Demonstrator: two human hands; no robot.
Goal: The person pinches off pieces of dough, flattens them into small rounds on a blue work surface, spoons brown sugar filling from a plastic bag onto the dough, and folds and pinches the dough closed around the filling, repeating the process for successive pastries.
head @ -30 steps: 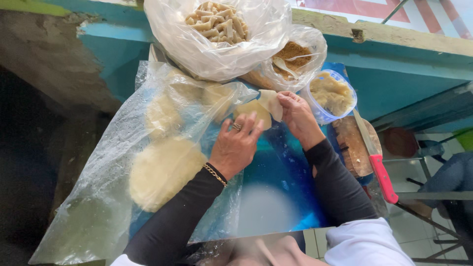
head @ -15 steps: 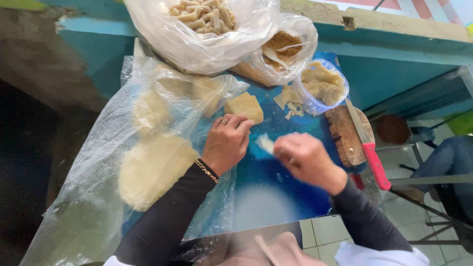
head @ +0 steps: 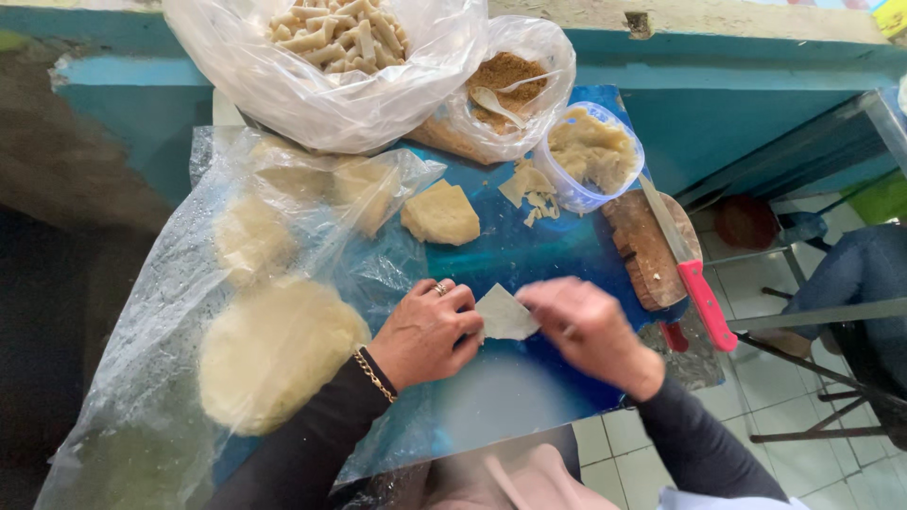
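holding a thin, pale, roughly triangular piece of dough sheet (head: 504, 314) between them, both hands are working low over the blue plastic-covered table (head: 529, 250). the left hand (head: 427, 331), wearing a ring and a gold chain bracelet, is pinching the sheet's edge at its nine o'clock side with bent fingers. the right hand (head: 588, 332) is blurred at the sheet's three o'clock side; it is touching or gripping the other edge, but i cannot tell how tightly its fingers are closing.

the sheet is looking very light, soft and floppy, probably easy to tear or stretch, so it is best taken by the edges with fingertips, gently, as the left hand is doing.

at twelve o'clock from the hands, a pale yellow chunk of dough (head: 440, 214) is lying on the table, with small dough scraps (head: 529, 189) just beside it at one o'clock. a round clear plastic tub of beige filling (head: 593, 154) is sitting further at one o'clock, and a clear bag of brown crumbly stuff with a white spoon (head: 505, 80) is near it. a large clear bag of finished pale rolls (head: 340, 38) is resting at eleven o'clock. flat discs of dough under clear plastic film (head: 274, 349) are lying at nine o'clock. a knife with a red handle (head: 694, 279) is resting on a worn wooden board (head: 647, 246) at three o'clock.
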